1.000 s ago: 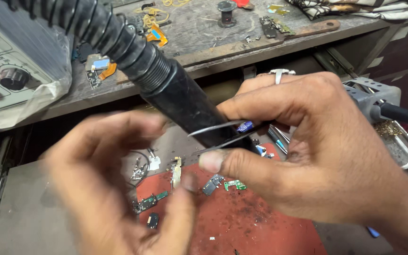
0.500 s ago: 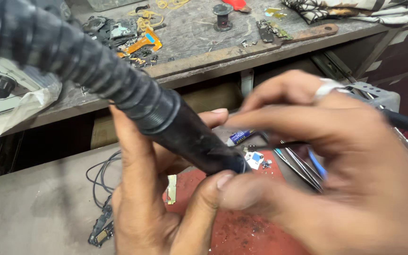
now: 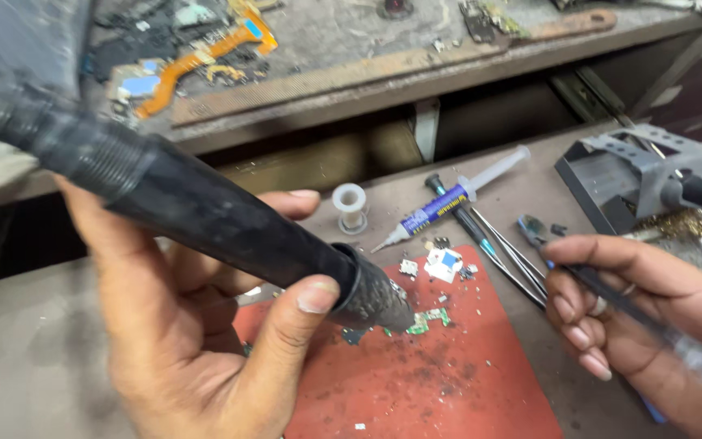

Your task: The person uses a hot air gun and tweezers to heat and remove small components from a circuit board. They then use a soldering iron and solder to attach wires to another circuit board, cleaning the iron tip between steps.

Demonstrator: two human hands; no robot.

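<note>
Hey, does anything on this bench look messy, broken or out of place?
Yes. Broken green board bits and white chips lie scattered on the red mat, which is soot-stained near the black nozzle held by the left hand.

Black hot-air nozzle [image 3: 229, 228]: a long, scuffed tube running from a ribbed corrugated hose at upper left down to a narrower, soot-crusted metal tip at lower right; held slanted, tip pointing down at the red work mat, directly over a small green circuit fragment; gripped around its middle by the left hand [image 3: 180, 325], thumb pressed on the collar just behind the tip, fingers wrapped beneath. Slim tool [image 3: 603, 297]: a thin dark shaft with a pale translucent handle end, lying diagonally across the fingers of the right hand [image 3: 652, 325]; its blue-tinted tip rests near the tweezers at the mat's right edge.
</note>
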